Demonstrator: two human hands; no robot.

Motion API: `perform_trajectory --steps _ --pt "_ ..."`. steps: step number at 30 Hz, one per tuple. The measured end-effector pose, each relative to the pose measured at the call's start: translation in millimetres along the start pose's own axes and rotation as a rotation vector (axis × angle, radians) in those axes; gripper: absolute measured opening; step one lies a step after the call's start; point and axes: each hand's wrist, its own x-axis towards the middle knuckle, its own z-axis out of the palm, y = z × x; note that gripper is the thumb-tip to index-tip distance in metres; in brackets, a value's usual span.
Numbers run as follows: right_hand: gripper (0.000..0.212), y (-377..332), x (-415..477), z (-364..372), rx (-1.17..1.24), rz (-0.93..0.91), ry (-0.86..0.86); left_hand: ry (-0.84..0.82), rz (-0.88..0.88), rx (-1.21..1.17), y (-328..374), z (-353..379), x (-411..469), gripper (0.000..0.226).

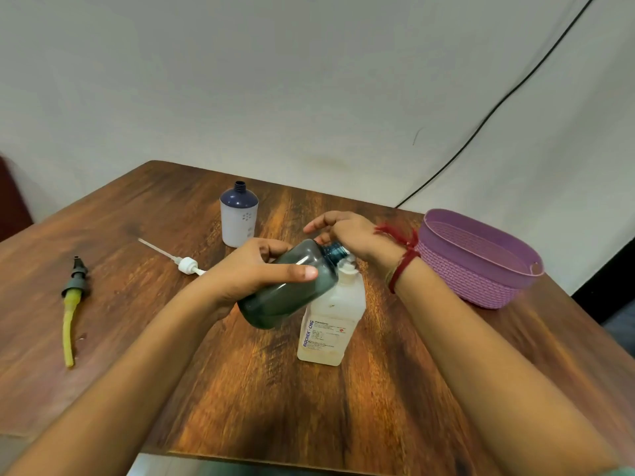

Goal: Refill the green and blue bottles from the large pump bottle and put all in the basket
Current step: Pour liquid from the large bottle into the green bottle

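- Green translucent plastic is marking out the green bottle (pixel 292 286), which the left hand (pixel 254 273) is gripping round its body, fingers and thumb wrapped. The bottle is being tilted so that its open neck is pointing toward 2 o'clock, right at the spout of the large pump bottle (pixel 330 324).
- Standing upright near the centre of the table (pixel 309 424), the large pump bottle is lying under the right hand (pixel 350 235). That hand's fingers are loosely extended and clasping nothing. It is apparently pressing the pump head, though the contact is hidden under the palm.
- At 11 o'clock from the pump bottle, well apart, the blue bottle (pixel 238 214) is standing uncapped. At 3 o'clock the basket (pixel 464 280) is waiting, with all three bottles outside it.
- At 10 o'clock a white pump (pixel 187 264) is lying on its side. At 9 o'clock, farther out, a dark pump (pixel 74 293) with a yellow tube is lying flat.
- Step in hand, as judged: the green bottle is being refilled. Its liquid level is too unclear to read.
- Next move, as judged: the neck is needing to stay under the spout while the right hand is pumping, after which the bottle is needing to be righted and capped before the blue bottle is taken up.
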Motion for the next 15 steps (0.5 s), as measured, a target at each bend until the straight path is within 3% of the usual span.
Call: perform_trajectory --steps 6,10,15 --pt "0.032 -7.2 3.2 -5.2 -0.127 -0.047 0.03 0.003 0.018 -0.029 3.5 -0.8 -0.4 0.068" --pt "0.034 0.7 -2.7 -1.6 -0.019 -0.017 -0.009 -0.002 -0.005 -0.017 -0.4 1.8 -2.7 0.055" --pt "0.032 -6.8 0.7 -7.4 -0.14 -0.029 -0.015 0.016 0.004 -0.024 5.2 1.4 -1.8 0.054"
